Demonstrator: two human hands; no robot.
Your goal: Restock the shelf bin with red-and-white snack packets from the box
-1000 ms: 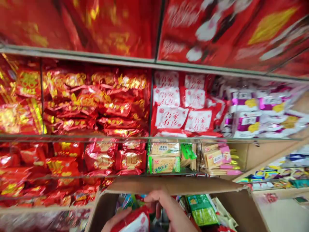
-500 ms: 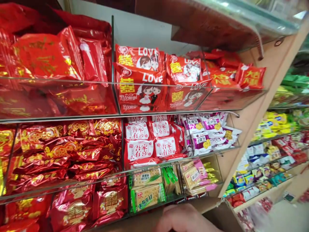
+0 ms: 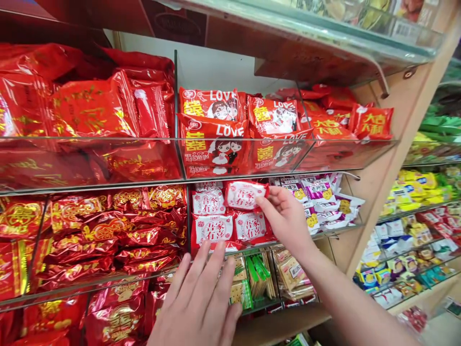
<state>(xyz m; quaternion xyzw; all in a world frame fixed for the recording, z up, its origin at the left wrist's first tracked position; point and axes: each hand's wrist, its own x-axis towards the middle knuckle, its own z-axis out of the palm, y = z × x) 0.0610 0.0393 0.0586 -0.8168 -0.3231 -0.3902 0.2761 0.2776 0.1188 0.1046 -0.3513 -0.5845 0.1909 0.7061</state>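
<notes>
My right hand [image 3: 284, 214] pinches the right end of a red-and-white snack packet [image 3: 243, 194] with red lettering, held tilted at the top of its compartment on the middle shelf. Below and beside it, matching snack packets [image 3: 213, 228] stand in rows behind the clear shelf front. My left hand [image 3: 198, 298] is lower and nearer to me, palm down with fingers spread, holding nothing. Its fingertips lie in front of the shelf edge under those packets; whether they touch it I cannot tell. Part of the green-wrapped crackers [image 3: 241, 293] is hidden behind this hand.
Red LOVE packets [image 3: 212, 144] fill the shelf above. Shiny red-gold packets [image 3: 104, 226] lie to the left, purple-and-white packets [image 3: 319, 192] to the right. Clear dividers and a glass shelf [image 3: 324, 33] edge the space. A cardboard box [image 3: 281, 324] sits below my right forearm.
My right hand now grips a red-and-white packet on the middle shelf. The left hand has come into view, spread. Only one blurred hand showed earlier, low over the box. The view has shifted slightly.
</notes>
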